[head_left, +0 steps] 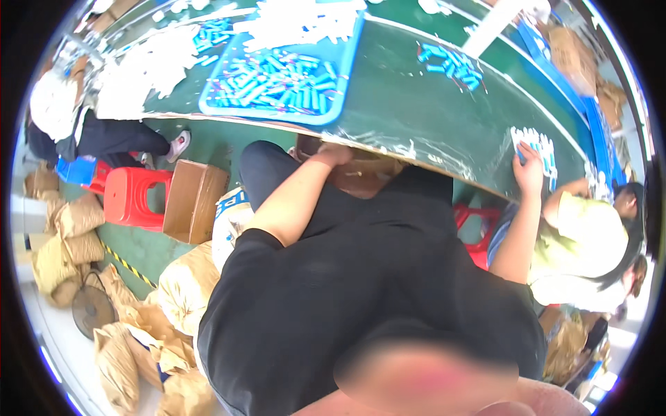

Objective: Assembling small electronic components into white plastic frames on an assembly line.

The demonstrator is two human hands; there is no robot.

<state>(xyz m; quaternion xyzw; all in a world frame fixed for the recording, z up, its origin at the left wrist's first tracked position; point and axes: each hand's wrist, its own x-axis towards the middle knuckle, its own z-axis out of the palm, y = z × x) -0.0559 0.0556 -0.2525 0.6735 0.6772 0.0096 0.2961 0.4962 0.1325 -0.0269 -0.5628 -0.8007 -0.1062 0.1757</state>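
My left hand point(334, 154) is at the near edge of the green table point(409, 90), above a brown open box point(364, 173) by my lap. Its fingers are hidden, so what it holds, if anything, does not show. Over on the right, my right hand point(528, 166) rests with fingers stretched against a row of slim white pieces point(544, 147) with blue parts, lying side by side on the table. A loose group of blue cylinders with thin wires point(451, 66) lies farther back.
A blue tray point(333, 114) holds many blue wired cylinders and white pieces. White pieces point(149, 66) also pile up at the left. One person point(596, 236) sits at my right, another point(90, 132) at far left. A red stool point(135, 197) and cardboard box point(194, 201) stand on the floor.
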